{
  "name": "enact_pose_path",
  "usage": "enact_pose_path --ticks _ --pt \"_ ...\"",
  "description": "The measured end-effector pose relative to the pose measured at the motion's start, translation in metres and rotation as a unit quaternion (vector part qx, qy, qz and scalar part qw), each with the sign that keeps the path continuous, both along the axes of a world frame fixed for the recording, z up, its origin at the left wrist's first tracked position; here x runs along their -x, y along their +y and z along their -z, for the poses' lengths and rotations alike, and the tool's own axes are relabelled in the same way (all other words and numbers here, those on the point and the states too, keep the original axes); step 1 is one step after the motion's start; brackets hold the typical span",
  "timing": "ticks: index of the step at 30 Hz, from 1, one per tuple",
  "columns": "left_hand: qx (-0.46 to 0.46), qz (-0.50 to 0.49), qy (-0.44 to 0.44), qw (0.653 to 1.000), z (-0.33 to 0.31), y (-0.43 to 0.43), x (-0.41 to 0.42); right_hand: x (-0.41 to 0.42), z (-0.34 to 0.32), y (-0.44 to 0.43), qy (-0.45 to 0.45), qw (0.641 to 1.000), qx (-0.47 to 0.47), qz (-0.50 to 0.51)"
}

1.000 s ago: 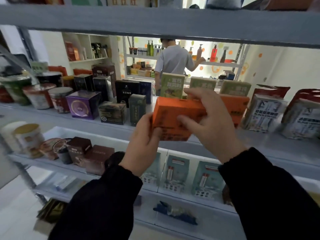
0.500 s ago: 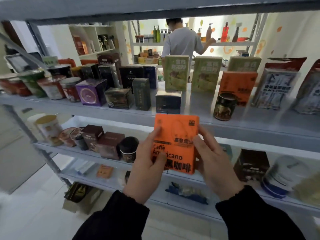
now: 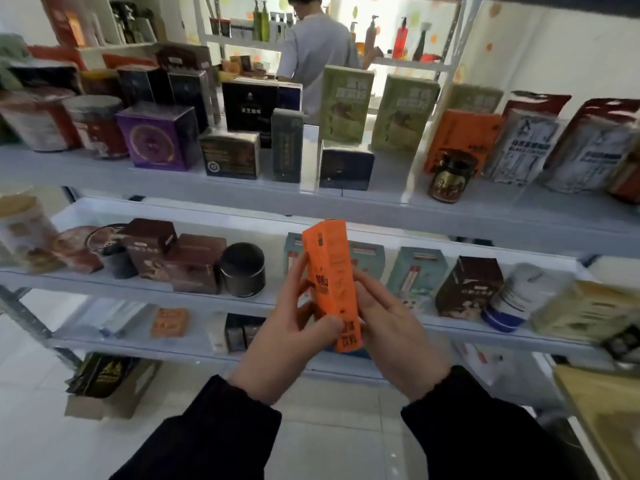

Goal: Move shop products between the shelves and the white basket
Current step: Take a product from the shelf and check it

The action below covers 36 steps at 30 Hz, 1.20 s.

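Head view: the left hand (image 3: 287,327) and right hand (image 3: 391,327) together clasped an upright orange box (image 3: 330,271), narrow side to the camera, before the middle shelf (image 3: 104,284). It hid part of the teal boxes (image 3: 415,275) behind; a black tin (image 3: 242,270) stood left. A second orange carton (image 3: 460,140) sat on the shelf above. The held box's dark print was perhaps Chinese characters, too blurred to read

Orange box (image 3: 330,278), black print; purple box (image 3: 157,138); pale green boxes (image 3: 346,102); black sleeves (image 3: 214,431).
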<state>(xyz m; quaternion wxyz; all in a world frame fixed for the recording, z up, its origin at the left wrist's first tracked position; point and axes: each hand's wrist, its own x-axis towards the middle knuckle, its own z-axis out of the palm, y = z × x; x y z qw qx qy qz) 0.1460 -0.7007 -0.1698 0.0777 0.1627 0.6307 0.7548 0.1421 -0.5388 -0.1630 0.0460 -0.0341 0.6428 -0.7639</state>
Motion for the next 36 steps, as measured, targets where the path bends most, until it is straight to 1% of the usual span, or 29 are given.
enact_pose_path --ticks 5,8,10,12,16,18,20,23,26,29,31,34,36 --pt "-0.031 0.029 -0.051 0.998 0.007 -0.018 -0.008 -0.006 0.017 -0.017 -0.026 0.998 -0.057 0.015" --pt "-0.053 -0.037 -0.073 0.995 0.007 -0.033 -0.006 -0.006 0.015 -0.017 -0.037 0.995 -0.050 0.083" --pt "-0.058 -0.090 -0.096 0.990 0.011 -0.044 0.002 -0.005 0.009 -0.013 -0.063 0.992 -0.027 0.104" --pt "-0.052 -0.127 -0.130 0.982 0.016 -0.050 0.008 -0.005 0.002 -0.010 -0.088 0.991 0.001 0.099" --pt "-0.042 -0.137 -0.178 0.974 0.018 -0.051 0.013 -0.002 -0.006 -0.009 -0.106 0.991 0.014 0.081" --pt "-0.018 -0.138 -0.162 0.977 0.019 -0.050 0.015 0.000 -0.008 -0.011 -0.105 0.992 0.021 0.066" --pt "0.007 -0.141 -0.130 0.981 0.023 -0.050 0.017 0.000 -0.009 -0.014 -0.090 0.995 0.019 0.044" --pt "0.023 -0.136 -0.088 0.986 0.024 -0.050 0.017 0.001 -0.003 -0.017 -0.061 0.998 0.014 0.003" --pt "0.061 -0.072 -0.051 0.994 0.022 -0.048 0.016 0.001 0.004 -0.015 -0.036 0.998 0.006 -0.050" --pt "0.092 -0.034 -0.005 0.995 0.021 -0.046 0.016 0.001 0.008 -0.008 -0.007 0.996 0.014 -0.087" --pt "0.098 -0.016 0.022 0.995 0.019 -0.043 0.016 0.002 0.012 -0.004 0.009 0.995 0.023 -0.100" --pt "0.084 0.010 0.046 0.995 0.021 -0.039 0.019 0.004 0.014 0.000 0.011 0.995 0.028 -0.094" --pt "0.073 0.033 0.060 0.995 0.023 -0.035 0.020 0.006 0.016 0.001 0.020 0.997 0.009 -0.079"
